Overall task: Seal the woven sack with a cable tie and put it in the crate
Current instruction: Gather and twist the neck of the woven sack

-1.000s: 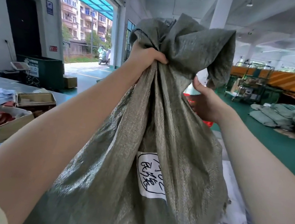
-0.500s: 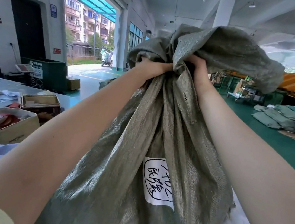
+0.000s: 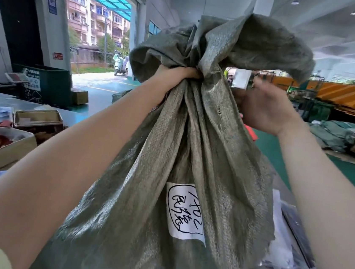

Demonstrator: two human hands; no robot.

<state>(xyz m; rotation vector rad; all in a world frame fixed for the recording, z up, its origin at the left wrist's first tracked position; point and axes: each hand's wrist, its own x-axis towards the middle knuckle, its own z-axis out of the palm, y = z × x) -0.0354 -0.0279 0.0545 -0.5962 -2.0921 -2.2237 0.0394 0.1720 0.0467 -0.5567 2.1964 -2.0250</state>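
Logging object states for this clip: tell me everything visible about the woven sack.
The woven sack is grey-green woven plastic with a slight sheen, full and standing upright, filling the middle of the view. Its neck is gathered into tight pleats, with the loose mouth flaring open above. The left hand clenches the neck; the right hand is beside the neck, contact unclear. A white label with black handwriting is stuck on the front. No cable tie shows.

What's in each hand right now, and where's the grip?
Left hand grips the sack at its bunched neck. Right hand is beside the neck; its hold cannot be told.
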